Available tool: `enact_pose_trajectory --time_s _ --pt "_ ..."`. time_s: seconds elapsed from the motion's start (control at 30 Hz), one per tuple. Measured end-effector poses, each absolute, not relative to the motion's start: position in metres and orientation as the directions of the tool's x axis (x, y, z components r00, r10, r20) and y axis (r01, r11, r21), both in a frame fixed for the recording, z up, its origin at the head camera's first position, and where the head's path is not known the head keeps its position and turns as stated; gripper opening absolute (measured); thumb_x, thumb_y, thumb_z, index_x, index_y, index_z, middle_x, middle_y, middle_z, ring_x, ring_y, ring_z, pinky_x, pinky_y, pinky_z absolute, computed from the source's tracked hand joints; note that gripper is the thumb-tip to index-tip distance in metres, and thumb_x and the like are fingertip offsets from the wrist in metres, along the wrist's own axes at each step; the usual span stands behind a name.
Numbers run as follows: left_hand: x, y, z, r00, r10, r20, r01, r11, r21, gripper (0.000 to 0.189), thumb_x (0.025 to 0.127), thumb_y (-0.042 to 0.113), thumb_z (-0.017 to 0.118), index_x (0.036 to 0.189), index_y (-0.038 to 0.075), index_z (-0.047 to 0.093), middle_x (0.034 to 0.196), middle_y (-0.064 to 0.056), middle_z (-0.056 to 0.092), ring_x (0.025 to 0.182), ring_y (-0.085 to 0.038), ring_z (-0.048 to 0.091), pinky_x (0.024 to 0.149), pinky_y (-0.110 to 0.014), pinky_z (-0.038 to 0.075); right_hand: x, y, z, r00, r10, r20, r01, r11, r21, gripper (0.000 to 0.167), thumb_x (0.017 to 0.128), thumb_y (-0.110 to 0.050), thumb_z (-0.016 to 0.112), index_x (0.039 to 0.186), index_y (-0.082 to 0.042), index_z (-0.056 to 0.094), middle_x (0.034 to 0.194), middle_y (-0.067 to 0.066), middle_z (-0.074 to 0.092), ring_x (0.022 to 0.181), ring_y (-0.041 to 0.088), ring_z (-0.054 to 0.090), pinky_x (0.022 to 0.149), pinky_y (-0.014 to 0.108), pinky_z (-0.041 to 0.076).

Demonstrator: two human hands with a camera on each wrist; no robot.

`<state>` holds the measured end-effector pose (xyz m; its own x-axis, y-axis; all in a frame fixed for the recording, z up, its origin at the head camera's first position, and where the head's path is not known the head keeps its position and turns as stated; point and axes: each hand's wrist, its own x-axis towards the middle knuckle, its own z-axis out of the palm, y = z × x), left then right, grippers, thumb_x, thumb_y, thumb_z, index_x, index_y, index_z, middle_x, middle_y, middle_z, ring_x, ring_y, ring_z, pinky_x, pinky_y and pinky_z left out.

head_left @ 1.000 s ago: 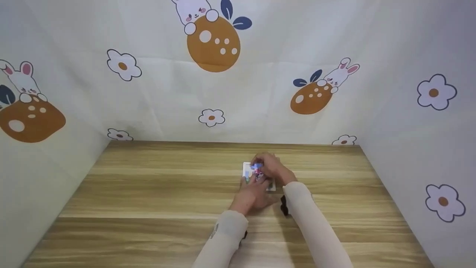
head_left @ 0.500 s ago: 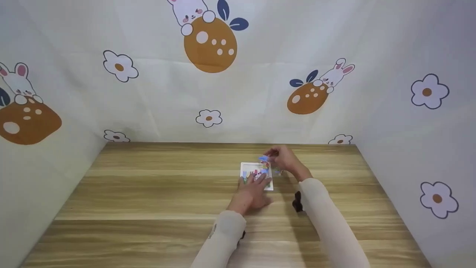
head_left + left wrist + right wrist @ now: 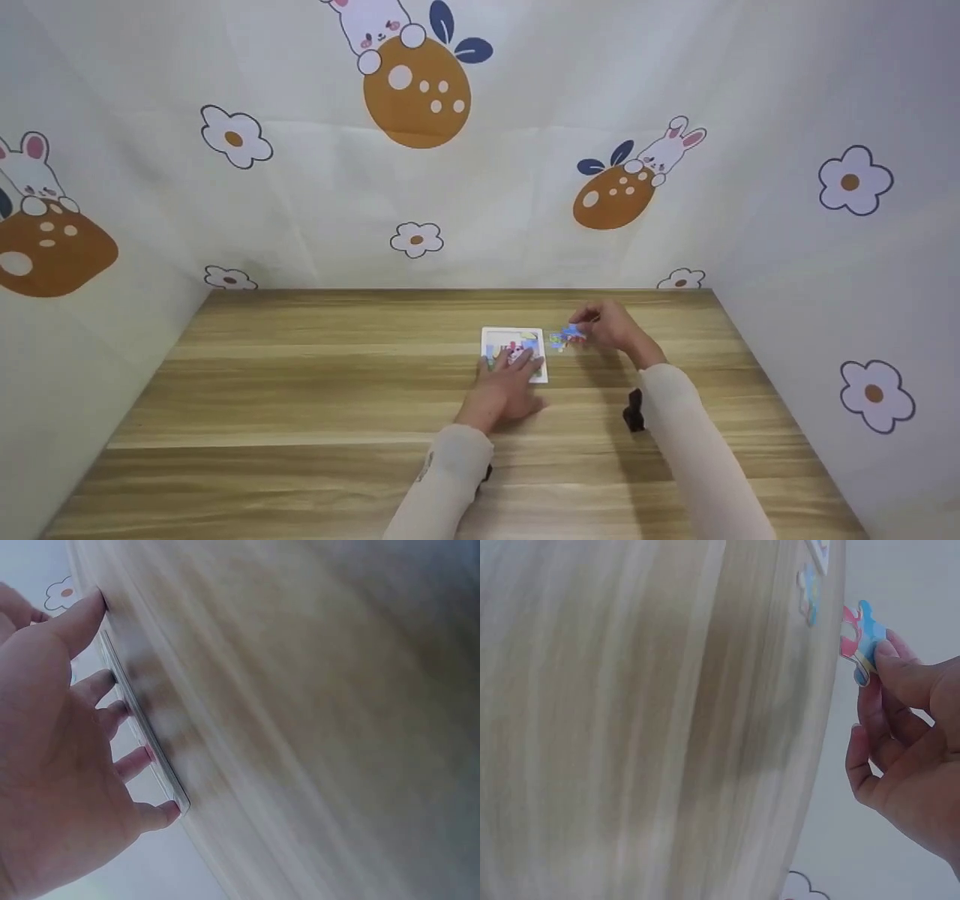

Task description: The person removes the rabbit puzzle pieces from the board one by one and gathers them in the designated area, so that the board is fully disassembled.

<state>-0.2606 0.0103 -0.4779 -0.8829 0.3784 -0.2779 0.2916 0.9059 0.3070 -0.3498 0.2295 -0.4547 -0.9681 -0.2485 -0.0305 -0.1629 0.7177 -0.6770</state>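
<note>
A small white-framed jigsaw puzzle (image 3: 514, 330) lies flat on the wooden table, with pieces in it and a bare pale area at its upper left. My left hand (image 3: 501, 386) rests over its near part, fingers spread; in the left wrist view the fingertips (image 3: 136, 763) touch its edge. Right of the frame, my right hand (image 3: 611, 326) pinches a blue and red puzzle piece (image 3: 868, 637) between thumb and fingers, held above the table in the right wrist view. Another loose puzzle piece (image 3: 808, 594) lies on the table between the frame and that hand.
The wood-grain table (image 3: 300, 390) extends widely around the puzzle. Pale fabric (image 3: 322, 187) printed with rabbits, orange fruit and flowers stands along the table's back and both sides.
My right hand has lifted a piece from over the puzzle and carried it right, beside the loose piece. The left hand has stayed on the puzzle.
</note>
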Motion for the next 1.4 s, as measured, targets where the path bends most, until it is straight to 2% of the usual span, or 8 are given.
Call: enact_pose_trajectory --time_s 0.33,0.53,0.73,0.87,1.03,1.17,1.4 --pt "-0.261 0.01 -0.478 -0.878 0.393 -0.273 0.32 0.906 0.277 0.073 0.098 0.055 0.053 0.16 0.03 0.024 0.17 0.006 0.015 0.158 -0.029 0.008 0.125 -0.061 0.01 -0.351 0.237 -0.468 -0.978 -0.194 -0.077 -0.095 0.742 -0.664 0.017 0.094 0.006 0.059 0.1 0.002 0.074 0.105 0.018 0.072 0.097 0.025 0.062 0.089 0.037 0.052" --pt "-0.261 0.006 -0.477 -0.864 0.409 -0.294 0.312 0.893 0.324 0.074 0.098 0.051 0.055 0.161 0.025 0.024 0.171 0.004 0.012 0.159 -0.03 0.005 0.126 -0.061 0.008 -0.353 0.234 -0.478 -0.986 -0.152 -0.075 -0.066 0.751 -0.657 0.016 0.095 0.003 0.06 0.099 0.001 0.075 0.103 0.017 0.073 0.094 0.022 0.061 0.087 0.036 0.051" --pt "-0.264 -0.001 -0.475 -0.839 0.456 -0.296 0.332 0.861 0.386 0.073 0.099 0.049 0.055 0.16 0.022 0.026 0.17 0.004 0.014 0.159 -0.027 0.003 0.127 -0.057 0.006 -0.352 0.233 -0.482 -0.99 -0.133 -0.048 -0.069 0.749 -0.659 0.016 0.094 0.003 0.06 0.1 0.001 0.075 0.104 0.018 0.074 0.098 0.026 0.065 0.094 0.043 0.052" --pt "-0.265 -0.005 -0.476 -0.829 0.481 -0.286 0.353 0.845 0.401 0.073 0.099 0.049 0.055 0.159 0.021 0.028 0.17 0.003 0.015 0.159 -0.027 0.004 0.127 -0.057 0.006 -0.353 0.23 -0.482 -0.988 -0.143 -0.059 -0.066 0.734 -0.676 0.016 0.096 -0.002 0.06 0.105 -0.001 0.074 0.109 0.017 0.074 0.104 0.027 0.066 0.099 0.044 0.052" --pt "-0.266 -0.008 -0.478 -0.825 0.498 -0.268 0.371 0.834 0.408 0.072 0.099 0.049 0.056 0.159 0.021 0.029 0.17 0.002 0.016 0.159 -0.026 0.005 0.127 -0.056 0.006 -0.353 0.22 -0.477 -0.979 -0.187 -0.083 -0.07 0.686 -0.724 0.018 0.097 -0.005 0.061 0.11 -0.006 0.074 0.11 0.013 0.073 0.097 0.022 0.065 0.084 0.032 0.054" --pt "-0.267 -0.006 -0.479 -0.826 0.49 -0.279 0.365 0.842 0.398 0.073 0.098 0.051 0.055 0.159 0.022 0.028 0.17 0.004 0.014 0.159 -0.025 0.003 0.127 -0.055 0.005 -0.353 0.209 -0.472 -0.973 -0.22 -0.073 -0.096 0.67 -0.736 0.017 0.097 -0.007 0.062 0.109 -0.007 0.075 0.111 0.011 0.072 0.097 0.02 0.063 0.082 0.03 0.052" --pt "-0.267 -0.007 -0.482 -0.824 0.501 -0.265 0.379 0.834 0.4 0.074 0.097 0.049 0.058 0.159 0.021 0.03 0.17 0.003 0.017 0.159 -0.027 0.005 0.127 -0.058 0.008 -0.354 0.192 -0.473 -0.956 -0.293 -0.017 -0.192 0.669 -0.718 0.014 0.093 -0.003 0.067 0.103 -0.003 0.076 0.11 0.013 0.072 0.1 0.024 0.063 0.088 0.038 0.053"
